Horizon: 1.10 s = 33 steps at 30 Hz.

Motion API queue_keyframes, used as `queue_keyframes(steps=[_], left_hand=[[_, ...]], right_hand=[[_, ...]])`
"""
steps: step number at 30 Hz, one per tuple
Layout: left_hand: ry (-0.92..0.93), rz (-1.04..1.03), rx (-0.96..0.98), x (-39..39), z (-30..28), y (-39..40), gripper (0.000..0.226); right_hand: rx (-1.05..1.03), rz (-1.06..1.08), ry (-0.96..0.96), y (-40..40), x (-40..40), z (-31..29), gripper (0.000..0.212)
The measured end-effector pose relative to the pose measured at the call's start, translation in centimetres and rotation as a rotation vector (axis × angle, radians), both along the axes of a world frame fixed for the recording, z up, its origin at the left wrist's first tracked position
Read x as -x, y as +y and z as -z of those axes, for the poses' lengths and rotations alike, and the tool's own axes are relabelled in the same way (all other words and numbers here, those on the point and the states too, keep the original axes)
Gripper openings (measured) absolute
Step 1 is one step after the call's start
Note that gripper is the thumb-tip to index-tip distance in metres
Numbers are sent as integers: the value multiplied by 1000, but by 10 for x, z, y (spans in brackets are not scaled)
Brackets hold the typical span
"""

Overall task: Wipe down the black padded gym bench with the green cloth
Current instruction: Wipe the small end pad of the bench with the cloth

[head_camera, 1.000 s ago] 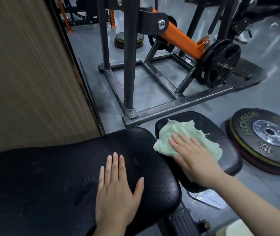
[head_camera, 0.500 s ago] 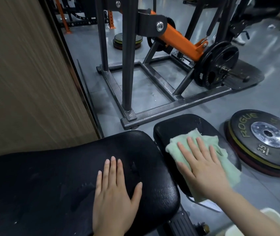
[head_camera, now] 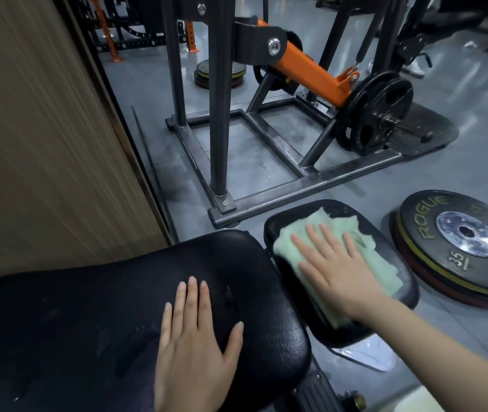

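The black padded gym bench has a long back pad [head_camera: 94,316] across the lower left and a smaller seat pad [head_camera: 397,263] to its right. The green cloth [head_camera: 385,269] lies spread over the seat pad. My right hand [head_camera: 337,269] presses flat on the cloth with straight, spread fingers. My left hand [head_camera: 195,352] rests flat on the right end of the back pad, fingers straight, holding nothing. Damp streaks show on the back pad to the left of that hand.
A steel machine frame [head_camera: 266,185] with an orange arm [head_camera: 308,69] and a loaded plate [head_camera: 376,111] stands just beyond the bench. A Rogue weight plate [head_camera: 468,245] lies on the floor at right. A wood-grain wall panel [head_camera: 43,129] fills the left.
My right hand slid the green cloth around on the seat pad, first to the right and toward me, then back toward the far left. My left hand stayed put on the back pad.
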<state>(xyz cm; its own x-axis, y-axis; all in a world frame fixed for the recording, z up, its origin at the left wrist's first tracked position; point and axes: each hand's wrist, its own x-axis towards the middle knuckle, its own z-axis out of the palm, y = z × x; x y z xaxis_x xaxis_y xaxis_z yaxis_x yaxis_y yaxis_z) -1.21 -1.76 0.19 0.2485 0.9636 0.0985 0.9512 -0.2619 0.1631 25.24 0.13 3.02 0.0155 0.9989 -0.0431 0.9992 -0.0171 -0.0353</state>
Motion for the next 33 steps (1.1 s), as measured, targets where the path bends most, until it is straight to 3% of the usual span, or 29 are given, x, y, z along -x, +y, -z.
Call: queue_keyframes(steps=[3,7,11,14,17,20,23,27,33], left_hand=[[-8,-8,8,0,1,1,85],[-3,-7,-6,1,2,-1,84],[26,-7,-13,1,1,-2,82],[58,-12,-8,0,0,-2,81],[40,0,-8,0,0,-1,82],[-4,-5,-6,1,1,2,84],[-27,-7,4,0,2,3,86],[-9,-7,6,0,1,2,86],[14,-8,13,0,-1,-1,83]], right_hand=[[-1,-119,55,-38,-24,3,54],[59,101,55,-12,-39,-3,61],[89,227,50,41,-26,-4,52],[105,142,42,51,-16,-4,54],[87,-57,6,22,-18,-8,71],[60,-229,41,-25,-41,-4,62],[80,-25,70,-25,-74,-7,53],[134,258,94,42,-63,-10,48],[115,73,22,60,-10,-5,62]])
